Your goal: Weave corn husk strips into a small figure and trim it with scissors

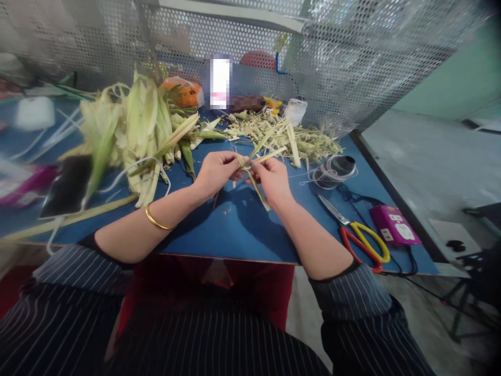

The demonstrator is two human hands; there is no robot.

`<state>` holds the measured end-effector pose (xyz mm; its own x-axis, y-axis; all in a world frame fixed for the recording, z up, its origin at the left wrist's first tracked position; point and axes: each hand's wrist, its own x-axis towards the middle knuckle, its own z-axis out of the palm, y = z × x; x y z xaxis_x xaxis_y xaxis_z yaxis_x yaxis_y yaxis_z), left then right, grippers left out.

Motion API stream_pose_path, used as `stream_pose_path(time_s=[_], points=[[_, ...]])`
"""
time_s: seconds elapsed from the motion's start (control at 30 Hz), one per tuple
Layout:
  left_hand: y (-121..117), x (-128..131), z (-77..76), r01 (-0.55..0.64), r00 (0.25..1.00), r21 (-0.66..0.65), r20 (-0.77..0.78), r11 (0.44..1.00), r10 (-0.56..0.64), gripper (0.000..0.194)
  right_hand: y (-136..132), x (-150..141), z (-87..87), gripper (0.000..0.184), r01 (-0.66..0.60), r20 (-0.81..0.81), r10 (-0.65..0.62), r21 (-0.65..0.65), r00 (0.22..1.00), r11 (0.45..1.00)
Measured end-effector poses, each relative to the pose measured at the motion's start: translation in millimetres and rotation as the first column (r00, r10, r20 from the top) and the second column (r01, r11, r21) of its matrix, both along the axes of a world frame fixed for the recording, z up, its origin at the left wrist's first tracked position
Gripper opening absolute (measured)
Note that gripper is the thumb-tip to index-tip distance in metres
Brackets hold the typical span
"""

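Above the middle of the blue table, my left hand (219, 171) pinches a small knot of pale green corn husk strips (258, 190) between thumb and fingertips. Opposite it, my right hand (271, 179) is closed on the same strips, its thumb and forefinger close to the crossing point. One strip end hangs down toward the table, while others stick up and to the right past my right hand. My fingertips partly hide how the strips cross. A large bunch of corn husks (144, 120) lies left of my hands, and a heap of husk scraps (270, 130) lies beyond them.
Scissors with red and yellow handles (362, 243) lie at the right, near a dark spool of thread (340, 171) and a purple power socket box (395, 225). A dark phone-like slab (66, 188) and white cord are at the left. Perforated metal mesh (250, 34) borders the table's far side.
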<state>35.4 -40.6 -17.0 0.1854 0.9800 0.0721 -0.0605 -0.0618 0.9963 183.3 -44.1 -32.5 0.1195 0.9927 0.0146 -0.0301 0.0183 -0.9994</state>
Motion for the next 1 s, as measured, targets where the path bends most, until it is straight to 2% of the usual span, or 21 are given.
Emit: stream_pose_path(time_s=[0.13,0.3,0.37,0.43,0.47,0.5,0.57,0.63,0.7,0.77,0.83,0.9,1.0], points=[[0,-1,2.4,-0.010,1.000,-0.033,0.017,0.999,0.010,0.029,0,4,3.3,0.020,-0.071,-0.073,0.066,-0.069,0.995,0.995],[0,-2,4.3,0.101,0.993,-0.183,0.073,0.978,-0.089,0.026,4,9,-2.0,0.025,-0.187,-0.229,0.158,-0.114,0.960,0.976],[0,-2,4.5,0.136,0.987,-0.241,0.117,0.961,-0.110,0.025,4,7,-2.8,0.025,-0.232,-0.235,0.195,-0.139,0.952,0.963],[1,-2,4.3,0.146,0.981,-0.293,0.166,0.945,-0.100,0.025,3,5,-2.0,0.026,-0.215,-0.150,0.193,-0.152,0.970,0.965],[2,-3,4.1,0.141,0.978,-0.318,0.189,0.938,-0.083,0.024,2,4,-1.1,0.029,-0.169,-0.055,0.163,-0.129,0.985,0.977],[3,-3,4.0,0.132,0.976,-0.342,0.211,0.930,-0.061,0.023,0,3,-0.2,0.030,-0.107,0.066,0.111,-0.071,0.992,0.992],[6,-5,4.1,0.106,0.968,-0.387,0.251,0.916,-0.006,0.022,-4,2,1.4,0.025,-0.034,0.319,-0.010,0.132,0.948,0.991],[9,-6,5.1,0.081,0.957,-0.417,0.285,0.905,0.046,0.021,-7,4,2.2,0.014,-0.101,0.507,-0.101,0.356,0.856,0.929],[11,-8,6.5,0.047,0.949,-0.426,0.301,0.904,0.093,0.020,-10,7,2.1,0.019,-0.257,0.644,-0.188,0.531,0.742,0.807],[11,-9,7.8,0.005,0.950,-0.396,0.288,0.918,0.119,0.020,-11,11,1.7,0.022,-0.410,0.730,-0.315,0.626,0.606,0.663],[10,-9,8.6,-0.019,0.964,-0.340,0.244,0.940,0.108,0.021,-10,14,1.7,0.021,-0.486,0.736,-0.423,0.671,0.529,0.560],[6,-7,9.3,-0.015,0.982,-0.276,0.178,0.961,0.066,0.024,-8,15,2.8,0.018,-0.469,0.700,-0.457,0.710,0.549,0.525],[0,-5,10.7,0.027,0.997,-0.201,0.080,0.979,-0.011,0.025,-4,17,6.1,0.015,-0.364,0.638,-0.437,0.745,0.634,0.559]])
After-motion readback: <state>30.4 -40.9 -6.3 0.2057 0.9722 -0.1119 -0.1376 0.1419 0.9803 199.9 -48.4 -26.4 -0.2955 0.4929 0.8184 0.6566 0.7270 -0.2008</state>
